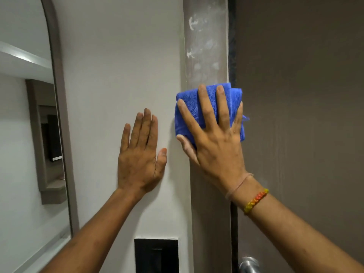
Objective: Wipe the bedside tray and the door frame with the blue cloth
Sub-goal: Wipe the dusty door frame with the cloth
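Observation:
A folded blue cloth (194, 107) is pressed flat against the grey-brown door frame (206, 46), a vertical strip between the white wall and the door. My right hand (214, 138) lies spread over the cloth, palm down, holding it to the frame. White smudges mark the frame above the cloth. My left hand (140, 154) rests flat on the white wall (122, 66) just left of the frame, fingers up, holding nothing. The bedside tray is not in view.
The brown door (305, 95) fills the right side, with a metal handle (249, 264) at the bottom. A black wall plate (156, 255) sits low on the wall. An arched mirror (29, 125) with a brown rim stands at the left.

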`<state>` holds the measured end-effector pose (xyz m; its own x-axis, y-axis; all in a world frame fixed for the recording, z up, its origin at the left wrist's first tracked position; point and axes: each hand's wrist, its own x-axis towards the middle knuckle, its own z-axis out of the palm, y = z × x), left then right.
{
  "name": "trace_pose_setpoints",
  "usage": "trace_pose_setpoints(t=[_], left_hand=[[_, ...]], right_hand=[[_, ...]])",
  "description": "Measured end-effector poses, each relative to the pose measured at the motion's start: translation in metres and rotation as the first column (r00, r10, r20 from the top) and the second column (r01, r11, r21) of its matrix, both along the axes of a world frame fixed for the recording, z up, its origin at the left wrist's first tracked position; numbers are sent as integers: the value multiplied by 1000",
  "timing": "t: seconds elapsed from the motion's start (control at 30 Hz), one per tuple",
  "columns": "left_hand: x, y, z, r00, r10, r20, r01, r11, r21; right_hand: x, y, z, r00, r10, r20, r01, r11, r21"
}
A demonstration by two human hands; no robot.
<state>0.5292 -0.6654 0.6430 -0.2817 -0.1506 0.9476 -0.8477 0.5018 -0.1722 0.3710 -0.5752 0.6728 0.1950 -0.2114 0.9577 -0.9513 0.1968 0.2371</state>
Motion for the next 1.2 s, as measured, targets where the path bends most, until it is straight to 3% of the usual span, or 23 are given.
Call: trace_pose_setpoints(t=[0.17,0.27,0.4,0.53,0.67,0.8,0.93,1.07,1.2], left_hand=[[0,0,0,1000,-10,-1,10,1000,3],[-1,3,4,1000,-26,-11,26,1000,17],[-10,6,39,996,-76,-48,76,997,-1],[-18,4,61,996,-65,-66,64,998,-22],[-17,3,57,994,-85,-72,82,996,-44],[-16,5,58,995,-77,-70,75,997,-27],[-16,5,57,995,-75,-68,73,997,-29],[-16,2,57,995,-62,-74,59,997,-44],[-16,4,57,995,-72,-66,70,997,-39]], right_hand=[[5,-1,-38,997,30,75,-30,1000,1],[6,1,-59,1000,-5,28,3,999,50],[2,2,-9,999,20,-28,-20,1000,14],[5,-2,61,999,30,33,-30,999,-16],[15,-9,29,994,59,92,-51,995,-88],[16,-8,-23,1000,2,15,-2,999,-35],[13,-5,24,1000,-10,-11,9,1000,-15],[17,-7,88,995,74,59,-71,996,-58],[20,-9,34,986,124,113,-113,989,-100]])
